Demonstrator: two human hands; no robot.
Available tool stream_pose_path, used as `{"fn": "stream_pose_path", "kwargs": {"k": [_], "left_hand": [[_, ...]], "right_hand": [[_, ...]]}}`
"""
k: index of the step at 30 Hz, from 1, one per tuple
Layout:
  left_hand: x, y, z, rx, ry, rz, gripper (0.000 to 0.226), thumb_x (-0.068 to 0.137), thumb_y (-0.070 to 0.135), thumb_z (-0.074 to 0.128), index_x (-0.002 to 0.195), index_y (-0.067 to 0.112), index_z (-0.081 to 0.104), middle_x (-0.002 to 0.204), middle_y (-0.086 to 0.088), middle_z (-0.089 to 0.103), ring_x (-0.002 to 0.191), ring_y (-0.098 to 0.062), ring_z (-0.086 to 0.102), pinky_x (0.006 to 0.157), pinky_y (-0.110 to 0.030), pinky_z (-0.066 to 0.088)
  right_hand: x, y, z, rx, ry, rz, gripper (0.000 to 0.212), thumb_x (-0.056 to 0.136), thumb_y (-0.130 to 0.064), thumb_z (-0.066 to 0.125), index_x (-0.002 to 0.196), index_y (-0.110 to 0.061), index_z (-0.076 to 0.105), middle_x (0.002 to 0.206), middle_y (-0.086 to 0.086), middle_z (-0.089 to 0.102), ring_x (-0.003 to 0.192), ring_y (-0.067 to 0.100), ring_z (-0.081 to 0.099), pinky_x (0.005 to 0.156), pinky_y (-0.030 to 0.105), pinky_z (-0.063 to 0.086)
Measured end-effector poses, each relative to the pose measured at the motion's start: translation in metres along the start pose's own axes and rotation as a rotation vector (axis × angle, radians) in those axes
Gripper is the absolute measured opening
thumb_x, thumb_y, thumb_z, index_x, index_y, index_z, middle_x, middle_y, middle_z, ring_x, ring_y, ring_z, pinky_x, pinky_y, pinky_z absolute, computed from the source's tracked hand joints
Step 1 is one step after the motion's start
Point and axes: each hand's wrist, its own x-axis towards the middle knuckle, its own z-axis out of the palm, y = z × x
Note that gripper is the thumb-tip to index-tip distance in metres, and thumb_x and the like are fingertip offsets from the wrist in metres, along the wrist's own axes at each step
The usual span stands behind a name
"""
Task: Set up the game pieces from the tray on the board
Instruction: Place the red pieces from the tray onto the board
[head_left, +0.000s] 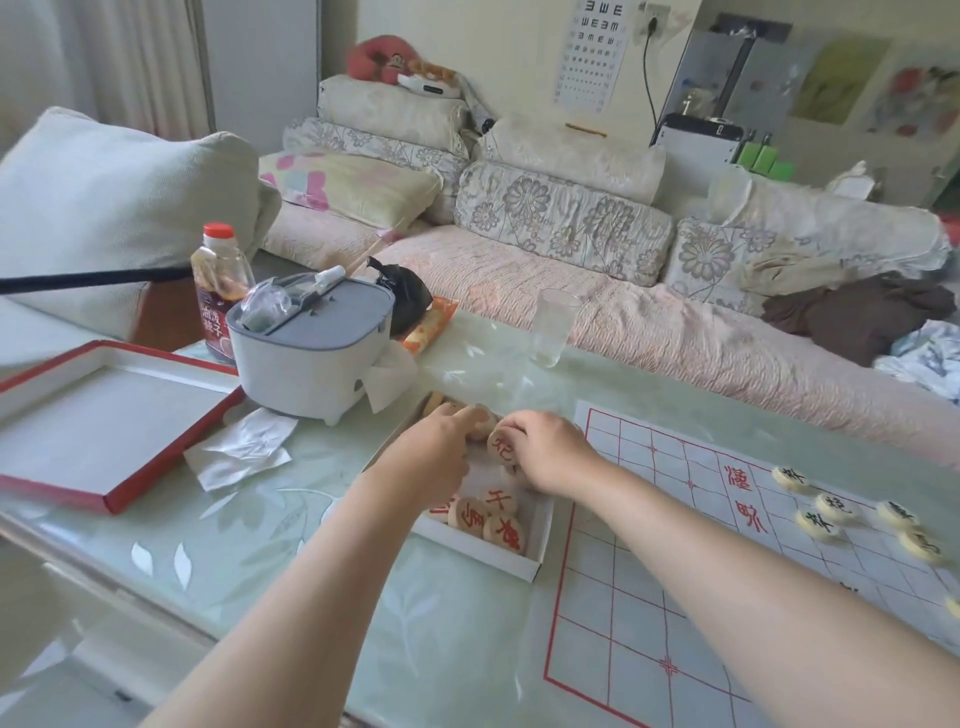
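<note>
A white tray lies on the glass table, holding round wooden pieces with red characters. Both hands are over its far half. My left hand reaches in with fingertips on a piece; the grip is partly hidden. My right hand pinches a red-marked piece, tilted on edge. To the right lies the paper board with red grid lines. Several black-marked pieces stand on its far right side.
A red-rimmed box lid lies at the left. A white appliance, a sauce bottle, crumpled tissue and a drinking glass stand behind the tray. A sofa with cushions runs behind the table.
</note>
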Motion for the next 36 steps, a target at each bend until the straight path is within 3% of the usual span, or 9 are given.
{"fn": "stream_pose_path", "kwargs": {"k": [6,11,14,16,19,23,28,31,36], "left_hand": [[0.000,0.013,0.004,-0.179,0.076,0.059,0.067,0.077,0.011,0.074,0.134,0.034,0.046,0.121,0.004,0.051,0.100,-0.016,0.057,0.090,-0.034,0.051],[0.000,0.017,0.000,-0.211,0.139,0.023,0.054,0.071,0.020,0.081,0.120,0.030,0.059,0.109,0.006,0.057,0.091,-0.013,0.056,0.086,-0.029,0.050],[0.000,0.009,-0.007,-0.110,0.127,-0.012,0.051,0.071,0.022,0.079,0.118,0.023,0.059,0.114,0.004,0.055,0.096,-0.013,0.051,0.083,-0.023,0.043],[-0.001,-0.002,-0.012,-0.035,0.114,-0.071,0.049,0.074,0.019,0.074,0.120,0.020,0.057,0.118,0.003,0.051,0.097,-0.012,0.045,0.081,-0.021,0.038],[-0.003,-0.018,-0.017,0.006,0.106,-0.155,0.041,0.078,0.020,0.065,0.118,0.019,0.057,0.117,0.000,0.051,0.094,-0.013,0.044,0.078,-0.022,0.039],[-0.003,-0.026,-0.019,0.012,0.115,-0.179,0.034,0.082,0.025,0.061,0.115,0.015,0.055,0.112,-0.002,0.052,0.094,-0.017,0.049,0.077,-0.024,0.043],[-0.001,-0.027,-0.016,0.001,0.168,-0.138,0.038,0.083,0.028,0.065,0.118,0.017,0.053,0.110,-0.001,0.053,0.091,-0.016,0.048,0.076,-0.024,0.043],[0.001,-0.026,-0.013,-0.008,0.171,-0.109,0.049,0.081,0.029,0.067,0.126,0.019,0.051,0.115,-0.002,0.054,0.101,-0.020,0.054,0.085,-0.030,0.048],[0.002,-0.024,-0.013,-0.011,0.144,-0.105,0.062,0.077,0.020,0.069,0.134,0.024,0.045,0.120,-0.001,0.052,0.110,-0.021,0.052,0.089,-0.029,0.047]], "right_hand": [[-0.014,-0.002,-0.019,0.559,-0.050,0.136,0.021,0.102,-0.027,0.054,0.110,-0.021,0.072,0.084,-0.008,0.068,0.067,0.003,0.058,0.056,0.015,0.042],[-0.017,-0.002,-0.018,0.775,-0.048,0.172,0.016,0.096,-0.023,0.066,0.098,-0.009,0.073,0.077,0.001,0.071,0.053,0.007,0.057,0.049,0.014,0.044],[-0.010,-0.003,-0.010,0.707,-0.031,0.171,0.012,0.097,-0.023,0.063,0.101,-0.013,0.070,0.095,0.006,0.074,0.067,0.015,0.062,0.062,0.023,0.052],[-0.004,-0.004,-0.007,0.507,0.038,0.132,0.010,0.095,-0.020,0.063,0.103,-0.022,0.068,0.105,0.002,0.070,0.085,0.018,0.065,0.077,0.028,0.053],[0.004,-0.007,-0.005,0.177,0.047,0.029,0.033,0.092,-0.018,0.061,0.124,-0.027,0.060,0.119,-0.007,0.060,0.105,0.013,0.056,0.085,0.023,0.039],[0.018,-0.010,0.002,-0.008,0.016,-0.047,0.058,0.092,-0.021,0.061,0.146,-0.031,0.042,0.144,0.000,0.043,0.128,0.022,0.048,0.101,0.034,0.041],[0.039,-0.016,0.014,-0.164,-0.047,-0.063,0.065,0.090,-0.023,0.066,0.147,-0.039,0.039,0.136,0.005,0.043,0.129,0.029,0.047,0.104,0.040,0.042],[0.042,-0.017,0.020,-0.100,-0.051,-0.059,0.052,0.085,-0.014,0.067,0.130,-0.035,0.054,0.125,0.004,0.043,0.117,0.030,0.052,0.099,0.040,0.045],[0.040,-0.010,0.015,0.013,0.011,-0.073,0.042,0.080,-0.004,0.069,0.114,-0.026,0.057,0.117,0.002,0.051,0.107,0.023,0.055,0.088,0.030,0.045]]}}
